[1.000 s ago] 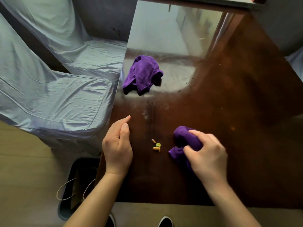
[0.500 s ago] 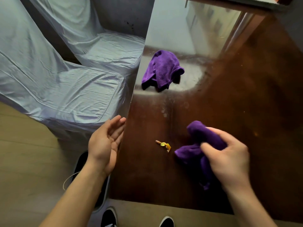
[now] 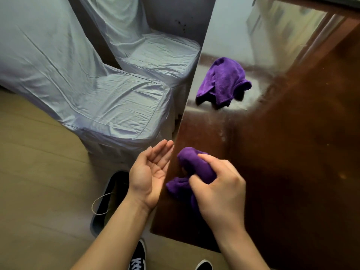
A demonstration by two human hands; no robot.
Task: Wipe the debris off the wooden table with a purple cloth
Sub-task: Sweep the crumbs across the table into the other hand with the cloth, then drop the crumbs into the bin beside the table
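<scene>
My right hand (image 3: pixel 218 189) grips a bunched purple cloth (image 3: pixel 190 164) and presses it on the dark glossy wooden table (image 3: pixel 292 162), right at the table's left edge. My left hand (image 3: pixel 150 170) is held palm up, fingers apart, just beside and slightly below that edge, next to the cloth. The small yellow-green debris is hidden under the cloth or my hand. A second purple cloth (image 3: pixel 224 80) lies crumpled farther back on the table near the same edge.
Two chairs in pale silky covers (image 3: pixel 109 98) stand left of the table. A dark bin with a thin loop handle (image 3: pixel 109 199) sits on the floor under my left forearm. My shoes (image 3: pixel 139 260) show at the bottom.
My right hand has swept the cloth left over the debris to the table's left edge. My left hand has left the tabletop and turned palm up beside the edge.
</scene>
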